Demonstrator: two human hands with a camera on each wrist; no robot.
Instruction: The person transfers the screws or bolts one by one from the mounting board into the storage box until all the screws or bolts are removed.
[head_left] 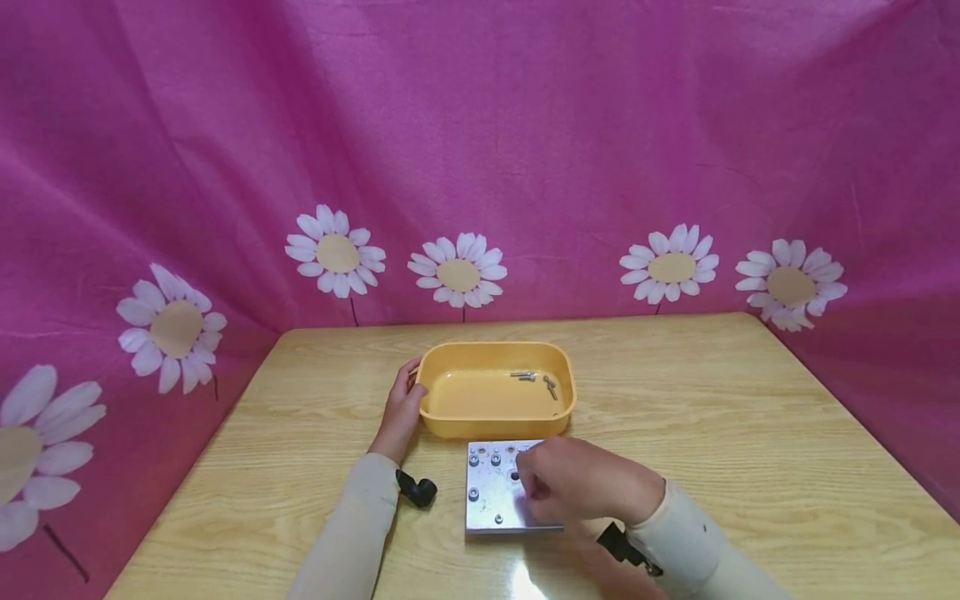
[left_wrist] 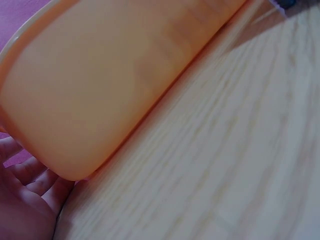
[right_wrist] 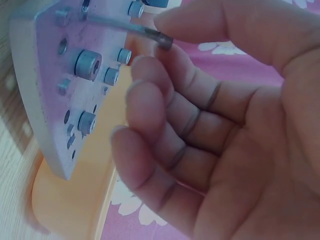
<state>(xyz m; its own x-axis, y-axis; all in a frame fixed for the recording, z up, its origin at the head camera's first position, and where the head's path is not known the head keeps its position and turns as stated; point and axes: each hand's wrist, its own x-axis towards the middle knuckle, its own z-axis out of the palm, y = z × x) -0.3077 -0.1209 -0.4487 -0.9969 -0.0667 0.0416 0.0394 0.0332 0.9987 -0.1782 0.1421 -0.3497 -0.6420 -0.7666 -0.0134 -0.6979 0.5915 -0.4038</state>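
My left hand (head_left: 400,410) grips the left end of a yellow plastic tray (head_left: 480,428), thumb over the rim and fingers along the outer wall. Nearer to me lies a silver metal plate (head_left: 489,502) with holes and several socket head screws (right_wrist: 88,65) standing in it. Above the plate's right part is my right hand (head_left: 588,479). Between thumb and index finger it pinches a thin, long screw (right_wrist: 127,26) by its head end, the shank pointing at the plate. Whether its tip sits in a hole is too blurred to tell. In the head view the hand hides this screw.
Several loose screws (head_left: 527,377) lie in the right part of the tray. The wooden table (head_left: 300,467) reaches back to a pink curtain (head_left: 525,150) with printed daisies. Black wrist cameras (head_left: 417,490) sit on both sleeves.
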